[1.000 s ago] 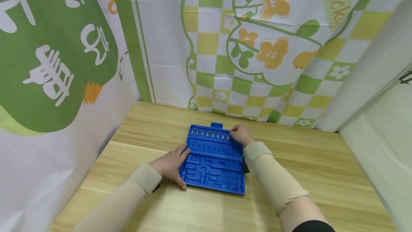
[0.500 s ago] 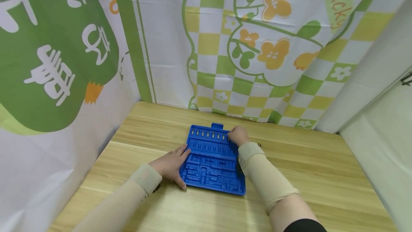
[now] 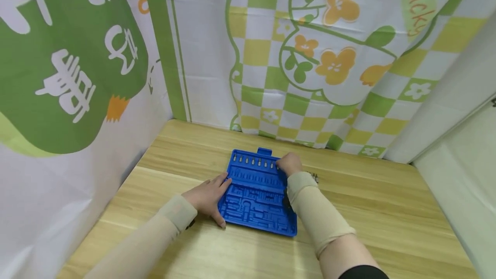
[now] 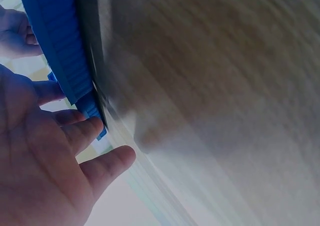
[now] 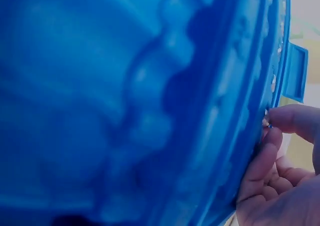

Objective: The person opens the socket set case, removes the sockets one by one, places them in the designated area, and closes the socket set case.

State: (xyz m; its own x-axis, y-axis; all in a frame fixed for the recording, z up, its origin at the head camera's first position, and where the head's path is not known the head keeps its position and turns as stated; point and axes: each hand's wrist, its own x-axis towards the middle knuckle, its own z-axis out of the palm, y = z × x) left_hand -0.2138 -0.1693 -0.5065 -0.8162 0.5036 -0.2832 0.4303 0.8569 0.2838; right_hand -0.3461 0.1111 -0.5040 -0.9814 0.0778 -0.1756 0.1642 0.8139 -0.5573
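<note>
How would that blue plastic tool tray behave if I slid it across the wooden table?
The blue tool tray looks like rigid moulded plastic, so probably stiff. Lying flat, it should slide rather than tip. Mostly empty slots suggest it is light; the left hand steadies its edge.

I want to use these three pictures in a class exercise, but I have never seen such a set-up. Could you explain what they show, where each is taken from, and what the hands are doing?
There is no machine here: a person works with two bare hands and wears three cameras. The wide picture comes from a camera on the head, looking down at a wooden table with printed green and yellow cloth behind it. The two blurry close-ups come from cameras on the wrists.

On the table lies a blue plastic tool tray with moulded slots and a row of small metal bits along its far edge. The left hand rests flat against the tray's left edge, with straight fingers. The right hand is at the far right corner, where its fingers pinch a small bit at the end of the row.
</note>
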